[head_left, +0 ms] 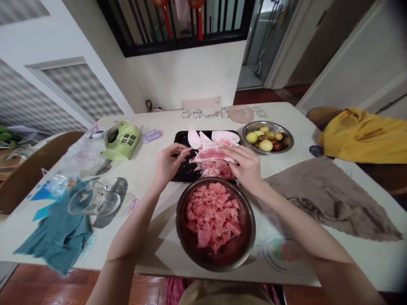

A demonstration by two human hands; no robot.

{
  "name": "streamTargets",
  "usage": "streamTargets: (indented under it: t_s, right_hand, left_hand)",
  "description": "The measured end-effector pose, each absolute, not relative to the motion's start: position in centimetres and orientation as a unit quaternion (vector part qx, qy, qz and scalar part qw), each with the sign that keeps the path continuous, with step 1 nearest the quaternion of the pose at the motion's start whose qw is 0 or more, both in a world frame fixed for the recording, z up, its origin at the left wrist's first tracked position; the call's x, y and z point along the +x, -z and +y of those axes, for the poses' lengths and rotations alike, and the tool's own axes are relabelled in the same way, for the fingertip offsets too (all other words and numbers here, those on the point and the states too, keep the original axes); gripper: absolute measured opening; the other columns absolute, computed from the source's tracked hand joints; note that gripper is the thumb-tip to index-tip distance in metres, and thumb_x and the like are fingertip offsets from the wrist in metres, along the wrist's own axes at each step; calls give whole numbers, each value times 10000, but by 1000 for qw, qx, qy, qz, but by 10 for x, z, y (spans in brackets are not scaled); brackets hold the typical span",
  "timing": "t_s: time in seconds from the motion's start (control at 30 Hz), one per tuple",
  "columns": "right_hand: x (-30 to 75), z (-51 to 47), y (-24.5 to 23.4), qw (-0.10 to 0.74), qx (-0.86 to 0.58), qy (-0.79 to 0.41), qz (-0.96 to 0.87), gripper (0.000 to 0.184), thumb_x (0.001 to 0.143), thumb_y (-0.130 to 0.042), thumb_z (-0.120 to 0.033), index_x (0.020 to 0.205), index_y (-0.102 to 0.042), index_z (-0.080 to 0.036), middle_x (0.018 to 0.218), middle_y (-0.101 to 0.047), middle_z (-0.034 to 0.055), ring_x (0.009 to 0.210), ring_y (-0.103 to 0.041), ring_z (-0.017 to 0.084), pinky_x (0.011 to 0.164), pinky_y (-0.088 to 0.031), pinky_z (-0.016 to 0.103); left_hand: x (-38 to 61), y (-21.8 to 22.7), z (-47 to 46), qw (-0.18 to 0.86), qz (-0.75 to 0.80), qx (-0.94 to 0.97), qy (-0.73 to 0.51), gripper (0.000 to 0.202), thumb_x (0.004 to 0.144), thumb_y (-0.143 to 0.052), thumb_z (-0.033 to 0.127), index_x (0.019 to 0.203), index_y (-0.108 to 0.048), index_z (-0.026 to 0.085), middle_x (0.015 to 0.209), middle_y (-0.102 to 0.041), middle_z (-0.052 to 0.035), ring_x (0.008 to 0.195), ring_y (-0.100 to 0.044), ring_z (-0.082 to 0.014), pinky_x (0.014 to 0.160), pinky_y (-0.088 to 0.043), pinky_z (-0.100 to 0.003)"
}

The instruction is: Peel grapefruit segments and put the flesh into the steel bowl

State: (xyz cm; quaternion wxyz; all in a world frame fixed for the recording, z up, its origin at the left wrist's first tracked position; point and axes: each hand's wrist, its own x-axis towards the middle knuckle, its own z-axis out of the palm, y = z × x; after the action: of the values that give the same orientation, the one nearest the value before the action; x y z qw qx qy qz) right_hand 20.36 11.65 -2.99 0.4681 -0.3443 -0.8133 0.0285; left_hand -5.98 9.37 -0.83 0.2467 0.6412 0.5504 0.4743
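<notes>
Over a black tray (182, 171), my right hand (246, 164) holds a pink pomelo segment (210, 154) with its pale membrane partly opened. My left hand (171, 163) is closed in a pinch at the segment's left end, on what looks like a bit of the white membrane. Thick pieces of pomelo peel (225, 137) stand at the back of the tray. Torn membrane scraps (216, 170) lie heaped below the segment. Close in front of me, a steel bowl (182, 245) contains many loose chunks of pink pomelo flesh (213, 216).
Back right is a metal bowl of small fruits (290, 145). A brown cloth (330, 195) lies to the right, near a yellow garment (365, 135) on a chair. On the left are a glass pitcher (106, 201), a teal cloth (63, 237) and a green visor (124, 142).
</notes>
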Motion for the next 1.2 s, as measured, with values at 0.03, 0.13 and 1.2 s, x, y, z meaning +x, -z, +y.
streamTargets:
  t_s: [0.03, 0.13, 1.2]
  right_hand:
    - [204, 117, 30, 471, -342, -26, -813, 356, 931, -557, -169, 1225, -732, -270, 1194, -769, 68, 1067, -726, 270, 929, -575, 490]
    - [205, 118, 30, 468, -341, -32, -815, 388, 918, -554, -151, 1241, -724, -280, 1207, -765, 64, 1081, -719, 274, 928, -572, 493]
    - [190, 104, 24, 465, -315, 61, -825, 204, 938, -683, -224, 1134, -737, -234, 1121, -785, 31, 1043, -687, 223, 936, -492, 429]
  left_hand:
    - [-62, 10, 95, 227, 568, 652, -447, 243, 906, -661, 412, 966, -715, 183, 878, -768, -72, 774, -723, -172, 622, -601, -248]
    - [-64, 18, 98, 203, 595, 684, -370, 218, 902, -653, 360, 1037, -698, 194, 785, -746, -35, 611, -666, -141, 561, -569, -243]
    - [-32, 17, 76, 102, 426, 769, -465, 235, 927, -689, 181, 1155, -738, 205, 1148, -744, -99, 1067, -713, -192, 854, -620, -320]
